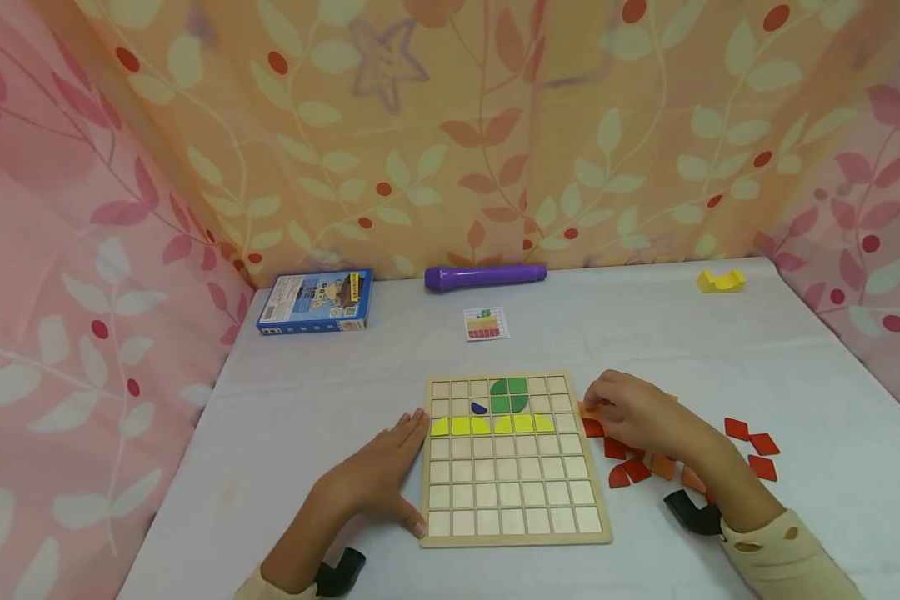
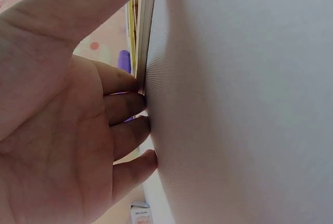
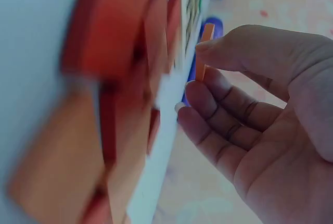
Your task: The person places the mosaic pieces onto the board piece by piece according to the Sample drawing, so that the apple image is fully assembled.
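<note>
A wooden grid board (image 1: 517, 493) lies flat on the white-covered table. My left hand (image 1: 373, 472) rests along its left side, fingers extended and thumb at the near corner. Over the board's right edge, my right hand (image 1: 633, 410) pinches a thin orange tile (image 3: 200, 70) between thumb and fingertips, close above a loose pile. In that pile are red tiles (image 1: 636, 469) and orange tiles (image 1: 662, 467), partly hidden under the hand. On the board sit green tiles (image 1: 509, 395) forming a leaf shape, a row of yellow tiles (image 1: 523, 424) and a small blue piece (image 1: 479, 408).
Behind the board lies a small pattern card (image 1: 486, 323). A blue box (image 1: 317, 302) sits at the back left, a purple tube (image 1: 486, 277) at the back middle, and a yellow block (image 1: 721, 282) at the back right. Several red tiles (image 1: 762, 467) lie apart at the right.
</note>
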The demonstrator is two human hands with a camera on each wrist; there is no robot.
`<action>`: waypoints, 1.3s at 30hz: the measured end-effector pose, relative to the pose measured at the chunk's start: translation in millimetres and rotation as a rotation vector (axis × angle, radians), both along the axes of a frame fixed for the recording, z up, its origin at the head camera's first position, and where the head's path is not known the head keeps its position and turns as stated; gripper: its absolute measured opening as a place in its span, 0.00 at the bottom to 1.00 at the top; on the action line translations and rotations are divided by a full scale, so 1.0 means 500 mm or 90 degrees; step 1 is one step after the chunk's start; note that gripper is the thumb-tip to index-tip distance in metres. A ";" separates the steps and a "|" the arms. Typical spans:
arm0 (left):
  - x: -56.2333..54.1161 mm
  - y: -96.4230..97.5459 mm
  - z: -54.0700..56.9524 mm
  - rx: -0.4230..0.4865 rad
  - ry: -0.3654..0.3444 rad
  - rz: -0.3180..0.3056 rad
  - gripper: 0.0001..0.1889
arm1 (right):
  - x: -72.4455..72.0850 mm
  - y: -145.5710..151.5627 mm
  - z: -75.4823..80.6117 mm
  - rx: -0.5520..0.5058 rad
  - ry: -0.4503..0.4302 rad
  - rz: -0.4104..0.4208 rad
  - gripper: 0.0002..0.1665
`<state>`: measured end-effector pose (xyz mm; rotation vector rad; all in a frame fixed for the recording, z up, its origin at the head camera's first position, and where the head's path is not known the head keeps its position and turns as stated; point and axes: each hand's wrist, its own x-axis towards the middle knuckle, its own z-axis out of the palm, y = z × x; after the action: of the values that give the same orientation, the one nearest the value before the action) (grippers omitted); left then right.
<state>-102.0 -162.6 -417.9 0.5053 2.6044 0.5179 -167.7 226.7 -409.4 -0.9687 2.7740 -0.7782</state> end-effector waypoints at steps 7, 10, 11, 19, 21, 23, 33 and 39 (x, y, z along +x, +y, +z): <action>0.001 0.002 0.002 -0.002 0.006 -0.002 0.76 | 0.019 -0.043 -0.021 -0.020 -0.020 0.059 0.12; 0.002 0.001 0.002 0.001 0.004 -0.001 0.76 | 0.027 -0.059 -0.023 -0.024 -0.021 0.069 0.13; 0.001 0.001 0.000 0.001 0.004 -0.001 0.76 | 0.029 -0.064 -0.023 -0.023 -0.021 0.072 0.13; 0.001 0.002 -0.003 0.001 0.004 0.000 0.77 | 0.039 -0.104 -0.031 -0.007 0.021 0.105 0.14; 0.001 0.002 -0.002 0.003 0.005 0.000 0.77 | 0.041 -0.117 -0.030 -0.005 0.018 0.117 0.14; 0.001 0.002 -0.002 0.004 0.004 0.000 0.77 | 0.043 -0.130 -0.029 0.005 0.008 0.124 0.14; -0.001 0.000 -0.005 -0.004 0.004 0.000 0.77 | 0.039 -0.201 -0.028 0.039 0.026 0.174 0.12; -0.002 -0.001 -0.004 -0.006 0.001 -0.007 0.76 | 0.029 -0.245 -0.008 0.052 0.052 0.206 0.11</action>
<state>-103.0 -162.8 -419.8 0.5176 2.6028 0.5009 -153.0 104.3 -413.5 -1.4125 2.5900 -0.5832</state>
